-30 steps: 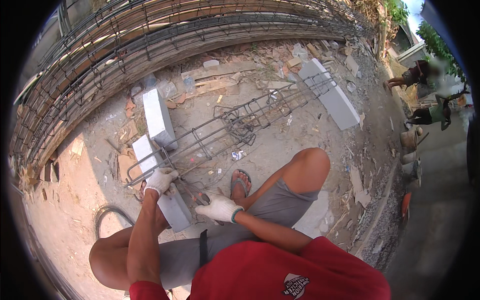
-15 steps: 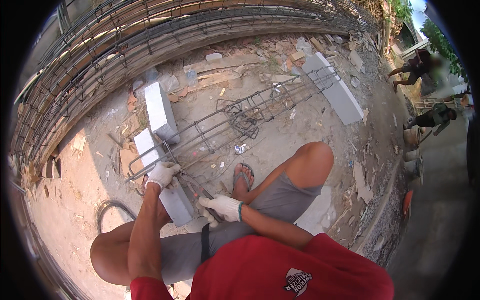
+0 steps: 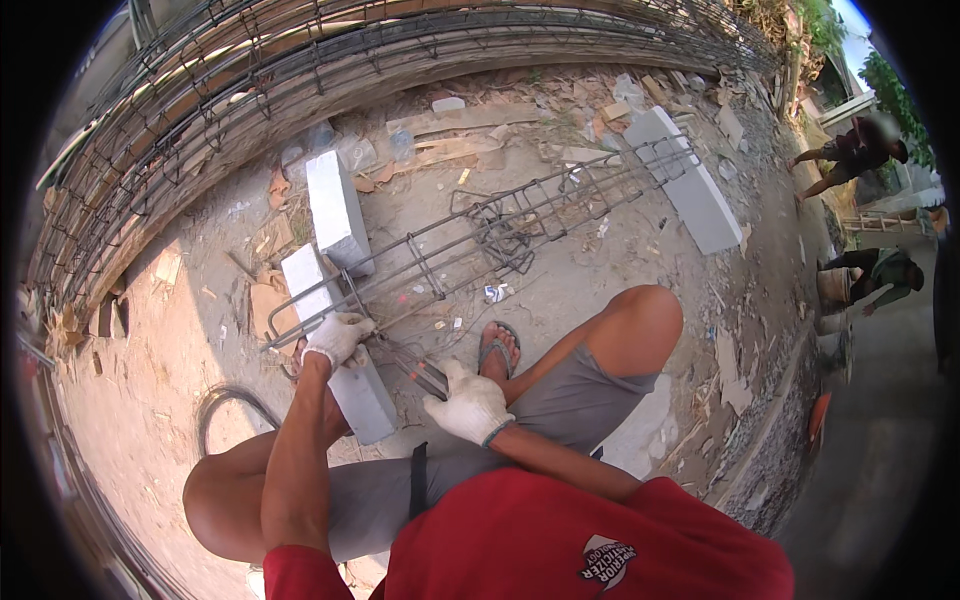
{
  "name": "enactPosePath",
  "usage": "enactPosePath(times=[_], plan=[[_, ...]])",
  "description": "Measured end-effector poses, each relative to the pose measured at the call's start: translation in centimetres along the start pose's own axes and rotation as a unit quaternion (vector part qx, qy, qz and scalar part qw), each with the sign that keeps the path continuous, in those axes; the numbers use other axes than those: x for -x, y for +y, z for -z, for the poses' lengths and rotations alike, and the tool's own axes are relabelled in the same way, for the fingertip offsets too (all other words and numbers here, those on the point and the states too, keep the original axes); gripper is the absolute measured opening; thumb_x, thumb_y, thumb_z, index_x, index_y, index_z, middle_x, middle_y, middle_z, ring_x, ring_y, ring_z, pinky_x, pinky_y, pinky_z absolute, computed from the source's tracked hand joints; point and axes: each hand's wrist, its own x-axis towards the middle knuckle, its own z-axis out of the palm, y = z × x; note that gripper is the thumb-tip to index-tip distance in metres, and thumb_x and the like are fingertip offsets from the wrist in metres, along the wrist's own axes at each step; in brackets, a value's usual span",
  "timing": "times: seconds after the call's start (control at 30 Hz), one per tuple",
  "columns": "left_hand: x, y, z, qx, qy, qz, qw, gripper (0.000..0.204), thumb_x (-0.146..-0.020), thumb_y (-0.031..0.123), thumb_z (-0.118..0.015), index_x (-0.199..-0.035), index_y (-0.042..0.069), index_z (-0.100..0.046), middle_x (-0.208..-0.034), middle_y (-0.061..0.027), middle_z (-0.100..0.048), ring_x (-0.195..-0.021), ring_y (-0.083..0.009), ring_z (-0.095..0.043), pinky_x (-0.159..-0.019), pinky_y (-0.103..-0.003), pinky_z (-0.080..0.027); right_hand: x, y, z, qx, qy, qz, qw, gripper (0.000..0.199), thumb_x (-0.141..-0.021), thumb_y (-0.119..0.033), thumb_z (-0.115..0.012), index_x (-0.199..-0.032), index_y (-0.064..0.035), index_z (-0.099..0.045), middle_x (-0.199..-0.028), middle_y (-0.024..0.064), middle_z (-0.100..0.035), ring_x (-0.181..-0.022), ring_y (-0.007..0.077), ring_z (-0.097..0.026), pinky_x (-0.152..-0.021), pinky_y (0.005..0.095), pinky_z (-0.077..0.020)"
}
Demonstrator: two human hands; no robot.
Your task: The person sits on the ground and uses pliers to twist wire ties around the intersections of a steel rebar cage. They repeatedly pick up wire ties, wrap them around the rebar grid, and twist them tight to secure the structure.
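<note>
A long rebar cage [image 3: 425, 270] of thin rods and square stirrups rests across pale blocks. My left hand [image 3: 340, 338], in a white knit glove, is closed around its near-left end, above the nearest block [image 3: 362, 400]. My right hand [image 3: 470, 405], also gloved, grips the handles of a pair of pincers [image 3: 428, 376] with reddish marks. The tool's jaws point toward the rods beside my left hand; whether wire lies in them is too small to tell. Loose bent stirrups [image 3: 505, 238] lie under the cage.
Another block [image 3: 338, 210] stands at the left, and a grey block [image 3: 690, 190] supports the far end. Stacked rebar cages [image 3: 330, 60] line the back. A wire coil [image 3: 225, 410] lies by my left knee. Two people [image 3: 865, 155] are at the far right.
The view has shifted slightly, moving the scene right. My right hand has turned and risen a little on the pincers' handles. My left hand stays at the cage's end.
</note>
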Motion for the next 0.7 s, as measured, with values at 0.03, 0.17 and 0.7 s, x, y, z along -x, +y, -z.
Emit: enactPosePath(times=[0.03,0.17,0.7], plan=[[0.1,0.0,-0.1,-0.002,-0.005,-0.002,1.000,0.031,-0.103,0.029,-0.066,-0.112,0.000,-0.072,-0.082,-0.0080,-0.073,-0.050,-0.0168,-0.068,-0.041,-0.030,-0.051,0.4,0.5,-0.2,0.150,0.126,0.087,0.977,0.055,-0.091,-0.044,-0.075,-0.126,-0.0048,-0.059,-0.097,0.0184,-0.070,-0.080,0.0297,-0.074,-0.067,0.0453,-0.0599],[-0.1,-0.9,0.7,0.001,-0.013,0.002,1.000,0.035,-0.103,0.030,-0.066,-0.118,-0.001,-0.073,-0.084,-0.0078,-0.074,-0.051,-0.0164,-0.068,-0.043,-0.030,-0.052,0.2,-2.0,0.6,0.104,-0.010,0.011,0.995,0.054,-0.096,-0.047,-0.070,-0.126,-0.0035,-0.062,-0.118,0.0229,-0.067,-0.096,0.0413,-0.074,-0.081,0.0522,-0.0595],[0.3,-0.3,0.3,0.018,-0.008,0.001,1.000,0.036,-0.100,0.028,-0.069,-0.123,0.000,-0.074,-0.087,-0.0079,-0.077,-0.053,-0.0155,-0.070,-0.045,-0.030,-0.055,-0.3,-0.3,-0.3,0.032,-0.011,0.017,0.999,0.049,-0.088,-0.027,-0.074,-0.129,-0.0043,-0.058,-0.092,0.0164,-0.073,-0.073,0.0291,-0.074,-0.065,0.0415,-0.0590]])
